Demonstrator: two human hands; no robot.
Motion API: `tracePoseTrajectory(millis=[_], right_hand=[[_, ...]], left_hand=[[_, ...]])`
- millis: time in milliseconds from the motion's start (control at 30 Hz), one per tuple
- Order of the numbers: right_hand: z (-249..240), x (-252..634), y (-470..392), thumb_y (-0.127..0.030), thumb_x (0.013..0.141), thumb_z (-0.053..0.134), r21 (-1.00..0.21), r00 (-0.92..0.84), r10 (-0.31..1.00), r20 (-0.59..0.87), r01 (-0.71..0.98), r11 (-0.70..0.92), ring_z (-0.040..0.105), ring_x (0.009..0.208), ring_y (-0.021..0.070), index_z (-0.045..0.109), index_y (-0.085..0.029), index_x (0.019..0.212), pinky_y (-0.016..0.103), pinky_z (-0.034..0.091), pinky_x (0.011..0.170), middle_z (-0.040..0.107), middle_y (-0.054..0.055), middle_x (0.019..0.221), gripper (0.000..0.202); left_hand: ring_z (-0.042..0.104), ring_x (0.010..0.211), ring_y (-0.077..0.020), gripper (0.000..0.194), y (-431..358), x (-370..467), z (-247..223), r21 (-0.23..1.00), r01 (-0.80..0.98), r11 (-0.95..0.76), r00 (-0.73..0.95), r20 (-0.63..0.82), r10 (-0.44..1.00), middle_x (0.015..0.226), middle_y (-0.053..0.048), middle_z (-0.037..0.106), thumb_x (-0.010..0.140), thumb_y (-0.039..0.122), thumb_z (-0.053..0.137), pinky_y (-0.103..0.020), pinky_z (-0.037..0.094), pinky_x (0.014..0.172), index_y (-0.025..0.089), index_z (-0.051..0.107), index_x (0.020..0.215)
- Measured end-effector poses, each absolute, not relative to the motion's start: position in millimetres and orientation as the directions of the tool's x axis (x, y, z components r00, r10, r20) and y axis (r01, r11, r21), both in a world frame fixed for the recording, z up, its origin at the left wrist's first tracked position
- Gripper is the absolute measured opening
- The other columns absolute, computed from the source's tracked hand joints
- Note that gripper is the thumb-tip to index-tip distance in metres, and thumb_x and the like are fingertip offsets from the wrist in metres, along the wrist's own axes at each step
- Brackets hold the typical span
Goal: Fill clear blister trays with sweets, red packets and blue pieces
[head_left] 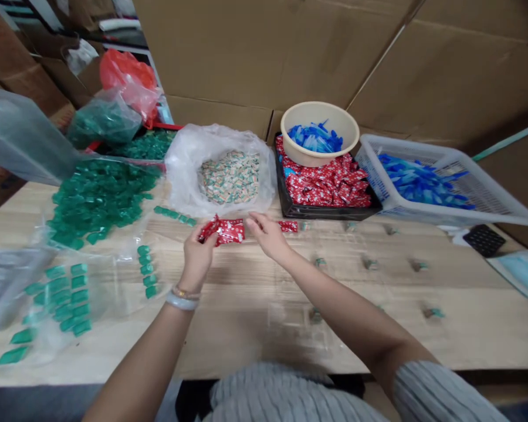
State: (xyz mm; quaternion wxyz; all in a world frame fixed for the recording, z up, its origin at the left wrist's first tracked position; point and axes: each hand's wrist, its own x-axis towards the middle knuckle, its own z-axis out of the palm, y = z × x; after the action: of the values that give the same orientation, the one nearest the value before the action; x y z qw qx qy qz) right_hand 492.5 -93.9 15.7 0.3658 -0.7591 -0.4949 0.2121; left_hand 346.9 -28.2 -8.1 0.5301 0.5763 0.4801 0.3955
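In my view, the left hand [197, 255] pinches a red packet [232, 231] mid-worktop [233, 316]; I cannot tell whether the right hand [269, 235], just beside, grips. Far side, left to right: plastic bag [182, 176] of sachets [231, 177]; black tray [330, 212] of similar packets [328, 187] beneath a basin [311, 157] of blue pieces [315, 138]; basket [508, 198], likewise blue-filled.

- Illumination moderate, diffuse; tabletop [479, 346] pale, cardboard [479, 70] dimming toward upper right corner.
- Soft shadow on tabletop near grey sweater [286, 401].
- Small glints on red packet [233, 231]; white bag [181, 176] bright.
- Centre fairly sharp; periphery smeared.
- Wide-angle stretch at right, white basket [422, 212] elongated.
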Motion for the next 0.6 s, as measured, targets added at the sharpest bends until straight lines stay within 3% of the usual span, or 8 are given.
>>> tracePoseTrajectory(millis=[67,133,200,300,433,600], right_hand=[[21.3,505.0,-122.0,-0.038,0.077,0.050,-0.907,0.439,0.891,-0.117,0.319,-0.276,0.053,0.054,0.0112,0.054,-0.018,0.091,0.024,0.045,0.050,0.057,-0.001,0.064,0.025],[28.5,530.2,-156.3,-0.040,0.070,0.056,-0.955,0.501,0.845,-0.186,0.110,-0.276,0.045,0.042,0.0079,0.051,-0.019,0.078,0.020,0.038,0.040,0.046,-0.007,0.050,0.024],[36.0,561.2,-194.0,-0.043,0.064,0.061,-0.967,0.644,0.744,-0.176,0.030,-0.255,0.039,0.038,0.0058,0.047,-0.019,0.068,0.018,0.032,0.037,0.042,-0.009,0.046,0.028],[41.8,597.6,-246.5,-0.047,0.057,0.065,-0.938,0.728,0.634,-0.261,-0.035,-0.346,0.035,0.036,0.0045,0.047,-0.018,0.061,0.017,0.025,0.034,0.043,-0.008,0.044,0.035],[32.7,605.7,-285.9,-0.047,0.058,0.065,-0.927,0.700,0.658,-0.279,-0.018,-0.374,0.040,0.042,0.0067,0.053,-0.016,0.068,0.020,0.031,0.041,0.048,-0.005,0.051,0.034],[4.5,584.7,-268.1,-0.034,0.073,0.053,-0.911,0.643,0.766,-0.022,0.303,-0.281,0.050,0.065,0.0121,0.056,-0.017,0.079,0.025,0.041,0.062,0.056,-0.001,0.070,0.019]], left_hand=[[0.061,0.088,-0.0182,0.042,-47.1,366.7,-7.0,0.992,0.077,0.104,0.346,-0.124,0.930,0.100,-0.008,0.065,0.065,0.027,0.062,-0.031,0.049,0.078,0.015,0.058,0.104],[0.062,0.080,-0.0166,0.043,-62.8,388.2,-1.5,0.976,0.004,0.216,0.443,-0.196,0.875,0.097,-0.008,0.065,0.064,0.032,0.063,-0.030,0.051,0.072,0.014,0.058,0.103],[0.062,0.071,-0.0139,0.042,-74.5,406.2,6.8,0.947,-0.023,0.321,0.523,-0.262,0.811,0.090,-0.007,0.065,0.063,0.035,0.065,-0.026,0.051,0.064,0.013,0.057,0.098],[0.059,0.059,-0.0099,0.035,-91.0,424.3,18.1,0.901,0.133,0.413,0.680,-0.386,0.623,0.077,-0.004,0.063,0.064,0.032,0.065,-0.019,0.045,0.048,0.013,0.055,0.091],[0.051,0.045,-0.0073,0.024,-112.3,442.3,23.1,0.864,0.386,0.323,0.775,-0.493,0.394,0.060,0.002,0.057,0.069,0.021,0.059,-0.017,0.038,0.039,0.014,0.052,0.090],[0.049,0.043,-0.0083,0.029,-105.2,437.3,33.6,0.885,0.460,0.072,0.700,-0.411,0.584,0.054,0.004,0.054,0.064,0.015,0.060,-0.016,0.035,0.037,0.013,0.052,0.092]])
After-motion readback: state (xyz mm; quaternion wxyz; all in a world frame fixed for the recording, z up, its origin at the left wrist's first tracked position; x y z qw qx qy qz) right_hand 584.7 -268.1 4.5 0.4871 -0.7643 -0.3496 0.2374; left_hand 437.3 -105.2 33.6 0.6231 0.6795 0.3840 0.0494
